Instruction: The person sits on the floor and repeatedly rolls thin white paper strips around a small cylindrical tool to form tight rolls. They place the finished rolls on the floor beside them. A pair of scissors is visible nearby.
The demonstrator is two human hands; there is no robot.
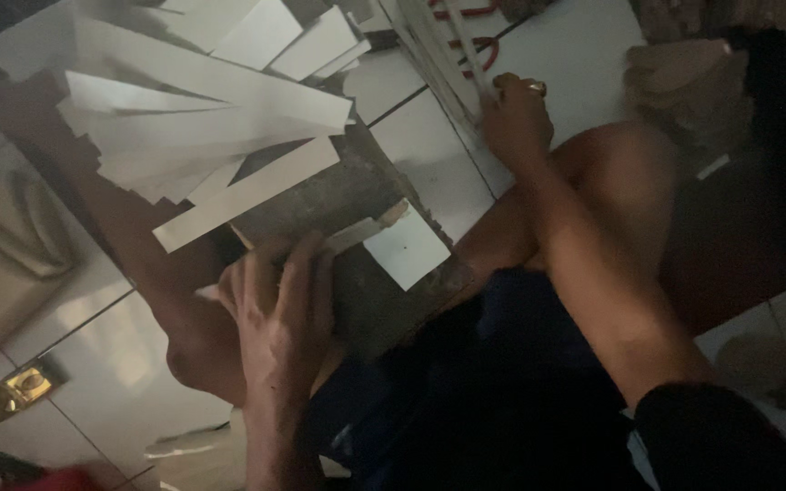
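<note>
The left hand (279, 295) was laid flat on a dark slab (357, 236), fingers spread, pinning a white strip (393, 238) to it. The right hand (516, 114) was closed around more strips (443, 55) on the tiled floor (429, 173). Cut strips (202, 109) were piled beyond the slab.

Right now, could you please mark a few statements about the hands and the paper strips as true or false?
1. The left hand rests on the dark block. True.
2. The right hand holds a pair of scissors. False: its fingers are on a bundle of white strips.
3. White paper strips lie piled beyond the block. True.
4. The floor is carpet. False: it is pale tiled floor.
5. A small white square piece lies on the block. True.
</note>
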